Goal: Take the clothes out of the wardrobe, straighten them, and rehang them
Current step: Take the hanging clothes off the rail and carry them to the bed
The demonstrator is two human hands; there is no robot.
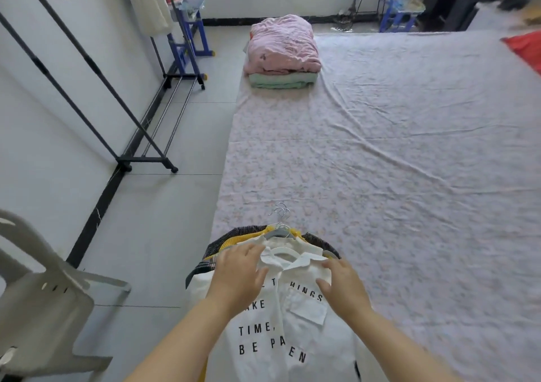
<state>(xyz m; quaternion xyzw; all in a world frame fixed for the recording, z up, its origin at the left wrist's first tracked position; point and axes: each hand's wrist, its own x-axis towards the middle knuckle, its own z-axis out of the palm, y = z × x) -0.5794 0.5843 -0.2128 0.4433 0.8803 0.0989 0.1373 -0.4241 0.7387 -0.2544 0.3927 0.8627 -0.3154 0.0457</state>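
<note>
The white shirt (281, 332) lies on top of a pile of clothes (225, 242) at the near corner of the bed (380, 147), likely as a flat place to smooth it. The left hand (238, 276) and right hand (344, 286) rest either side of its collar, fingers spread, gripping nothing (probably squaring the collar). The clothes beneath are mostly covered, and the shirt's hem is cut off.

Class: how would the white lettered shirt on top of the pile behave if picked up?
Probably floppy: the white shirt wrinkles and sags over the pile beneath. Likely light, as the cloth looks thin. Lifted by its white hanger, it should dangle and swing.
</note>
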